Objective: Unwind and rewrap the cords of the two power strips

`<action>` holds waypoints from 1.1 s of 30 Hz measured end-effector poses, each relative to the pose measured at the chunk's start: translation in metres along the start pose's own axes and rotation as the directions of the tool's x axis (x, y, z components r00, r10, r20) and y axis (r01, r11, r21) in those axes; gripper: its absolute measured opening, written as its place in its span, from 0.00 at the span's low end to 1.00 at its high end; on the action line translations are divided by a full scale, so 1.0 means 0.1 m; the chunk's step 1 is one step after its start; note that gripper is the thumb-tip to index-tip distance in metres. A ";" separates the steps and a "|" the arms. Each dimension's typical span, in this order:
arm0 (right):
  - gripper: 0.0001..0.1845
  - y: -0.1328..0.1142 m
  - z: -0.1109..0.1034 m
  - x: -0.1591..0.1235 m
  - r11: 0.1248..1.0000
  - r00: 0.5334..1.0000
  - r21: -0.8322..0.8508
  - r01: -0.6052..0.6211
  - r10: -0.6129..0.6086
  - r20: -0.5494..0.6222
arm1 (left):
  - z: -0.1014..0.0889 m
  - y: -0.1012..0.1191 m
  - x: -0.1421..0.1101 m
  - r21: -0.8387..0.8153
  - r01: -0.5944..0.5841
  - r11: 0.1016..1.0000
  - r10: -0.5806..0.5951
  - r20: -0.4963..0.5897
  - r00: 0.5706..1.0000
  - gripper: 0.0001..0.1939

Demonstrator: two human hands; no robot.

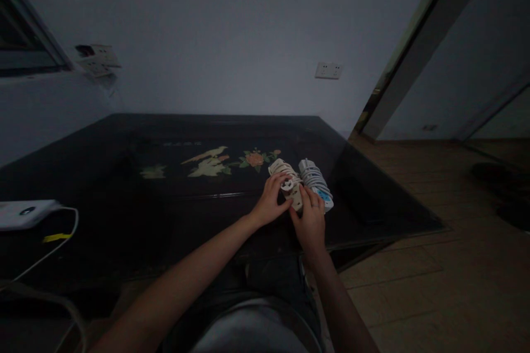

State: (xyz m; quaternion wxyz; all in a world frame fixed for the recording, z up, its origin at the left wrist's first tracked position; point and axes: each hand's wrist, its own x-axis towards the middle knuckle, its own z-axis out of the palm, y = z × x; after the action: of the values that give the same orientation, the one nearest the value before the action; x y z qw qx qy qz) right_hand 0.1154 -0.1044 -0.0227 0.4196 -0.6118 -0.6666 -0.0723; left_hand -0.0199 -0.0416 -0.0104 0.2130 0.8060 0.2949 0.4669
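A cream power strip (pixel 296 198) with its cord wound round the far end lies on the dark table, tilted slightly. My left hand (pixel 270 202) grips its left side, fingertips by a round plug (pixel 287 184) on top. From the right and near end, my right hand (pixel 311 219) holds the same strip between thumb and fingers. Close beside it on the right lies a second power strip (pixel 326 197), white with a blue socket face and a grey-white cord coiled around it. My right fingers hide part of its near left edge.
The glossy black table (pixel 186 215) carries a bird-and-flower inlay (pixel 211 162). A white device (pixel 28 214) with a cable and a yellow tag (pixel 57 237) sits at the left. A wall socket (pixel 328 70) is behind; wooden floor (pixel 414 265) lies to the right.
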 end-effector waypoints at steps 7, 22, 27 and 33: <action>0.26 -0.02 -0.01 0.00 1.000 1.000 -0.001 -0.018 0.018 -0.012 | -0.03 0.00 0.04 -0.015 -0.017 1.000 0.017 0.002 1.000 0.34; 0.24 -0.03 -0.06 -0.01 0.998 0.997 0.049 -0.032 0.035 -0.075 | -0.01 0.01 0.10 -0.040 -0.048 0.998 0.047 -0.034 0.998 0.36; 0.24 -0.05 -0.09 -0.03 0.998 0.993 0.053 -0.020 0.026 -0.115 | 0.00 -0.02 0.10 -0.049 -0.049 0.998 0.047 -0.050 0.998 0.37; 0.19 -0.10 -0.21 -0.07 0.995 0.983 0.090 -0.034 0.049 -0.177 | -0.10 0.08 0.09 -0.136 0.021 0.991 -0.042 -0.151 0.988 0.35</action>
State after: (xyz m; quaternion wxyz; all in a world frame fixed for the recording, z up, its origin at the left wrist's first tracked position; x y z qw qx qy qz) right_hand 0.1161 -0.1253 -0.0097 0.5054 -0.5977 -0.6159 -0.0890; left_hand -0.0230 -0.0405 0.0047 0.2506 0.7469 0.2912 0.5427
